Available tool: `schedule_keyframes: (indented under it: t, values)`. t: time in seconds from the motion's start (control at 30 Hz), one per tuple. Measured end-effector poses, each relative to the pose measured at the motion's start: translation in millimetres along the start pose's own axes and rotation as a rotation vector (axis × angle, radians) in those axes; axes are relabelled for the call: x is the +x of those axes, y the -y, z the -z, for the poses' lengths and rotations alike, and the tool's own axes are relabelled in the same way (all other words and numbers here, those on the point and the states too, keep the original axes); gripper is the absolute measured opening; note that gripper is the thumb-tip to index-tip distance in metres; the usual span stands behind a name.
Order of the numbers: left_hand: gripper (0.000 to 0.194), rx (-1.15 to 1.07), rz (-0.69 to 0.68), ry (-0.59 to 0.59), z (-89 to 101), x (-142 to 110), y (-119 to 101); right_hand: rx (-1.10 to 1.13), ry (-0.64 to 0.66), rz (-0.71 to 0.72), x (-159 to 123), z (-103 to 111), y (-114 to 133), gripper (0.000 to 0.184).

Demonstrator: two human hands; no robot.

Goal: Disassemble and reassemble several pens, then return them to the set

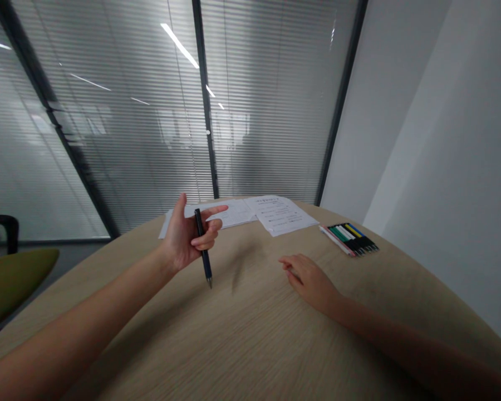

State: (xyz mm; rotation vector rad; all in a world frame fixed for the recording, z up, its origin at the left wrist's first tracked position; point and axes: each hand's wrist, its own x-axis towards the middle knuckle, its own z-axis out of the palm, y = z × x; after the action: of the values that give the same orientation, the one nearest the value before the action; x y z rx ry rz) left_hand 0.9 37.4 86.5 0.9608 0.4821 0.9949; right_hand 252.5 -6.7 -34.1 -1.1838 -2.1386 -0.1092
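My left hand [192,234] is raised above the table, palm turned up and to the right. Its lower fingers are curled round a dark pen [205,257], while the thumb and index finger stick out. The pen slants down, its metal tip pointing at the tabletop without touching it. My right hand [307,278] is low over the wooden table [234,345], back upward. It holds nothing that I can see; its fingers are loosely bent and point left. Beyond it, to the right, a row of pens [350,238] with black, white, green, yellow and blue parts lies side by side.
Printed paper sheets [281,214] lie at the table's far edge, partly behind my left hand. Glass panels with blinds [267,111] stand behind the table, and a white wall [442,167] is on the right. A green chair [16,278] is at the left.
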Motion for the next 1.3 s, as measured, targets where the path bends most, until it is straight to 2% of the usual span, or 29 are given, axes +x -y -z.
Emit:
schedule_keyframes:
  t: [0.2,0.43,0.6,0.73,0.8,0.9,0.97,1.03,1.1,1.2,1.3]
  values:
    - [0.038,0.038,-0.013,-0.006,0.8,2,2,-0.009,0.009,0.006,0,0,1,0.025]
    - [0.039,-0.008,-0.029,0.018,-0.1,2,6,-0.003,0.031,-0.007,1,0,3,0.025]
    - [0.052,-0.060,-0.030,0.003,-13.3,-3,15,0.051,0.098,0.056,0,4,5,0.021]
    - [0.034,-0.084,-0.009,0.005,-30.6,-9,33,0.238,0.216,0.097,-1,10,19,0.025]
    - [0.020,-0.088,-0.011,-0.016,-38.0,-13,45,0.482,0.298,0.006,0,13,33,0.032]
    - [0.013,-0.120,0.022,-0.069,-45.1,-17,63,0.989,0.451,-0.274,3,18,57,0.047]
    - [0.012,-0.090,0.001,-0.097,-45.7,-17,70,1.186,0.509,-0.414,5,20,68,0.044]
    - [0.014,0.023,-0.057,-0.091,-42.1,-15,73,1.237,0.495,-0.494,6,21,69,0.033]
    - [0.019,0.235,-0.146,-0.060,-34.1,-11,71,1.247,0.437,-0.555,8,19,60,0.026]
    - [0.018,0.656,-0.291,-0.062,-17.0,-2,64,1.330,0.343,-0.678,11,15,32,0.030]
    - [0.020,0.834,-0.276,-0.046,-1.1,5,63,1.351,0.253,-0.754,14,13,1,0.029]
